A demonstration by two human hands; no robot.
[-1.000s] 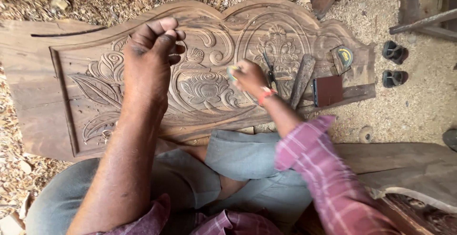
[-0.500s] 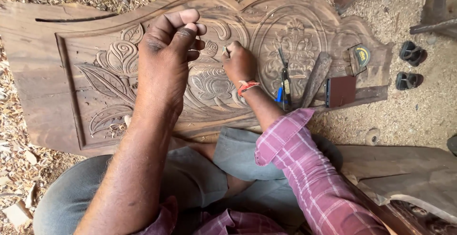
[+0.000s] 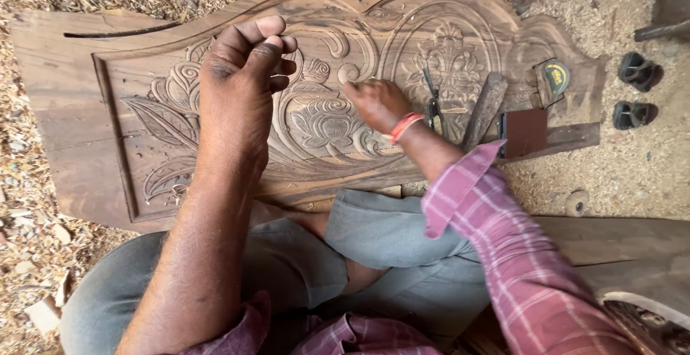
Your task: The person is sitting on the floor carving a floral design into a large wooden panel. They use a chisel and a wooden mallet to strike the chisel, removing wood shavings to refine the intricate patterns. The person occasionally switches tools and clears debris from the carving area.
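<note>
Both hands (image 3: 241, 89) (image 3: 377, 103) over the carved wooden panel (image 3: 323, 121).

The left hand (image 3: 241, 89) has been raised closer to the camera and is now seen larger, its fingers curled tighter above the leaf carving of the carved wooden panel (image 3: 316, 103). The right hand (image 3: 377, 103) has been drawn back from beside the chisels (image 3: 433, 103) on the panel and is now laid just right of the carved flower at the panel's middle.
</note>
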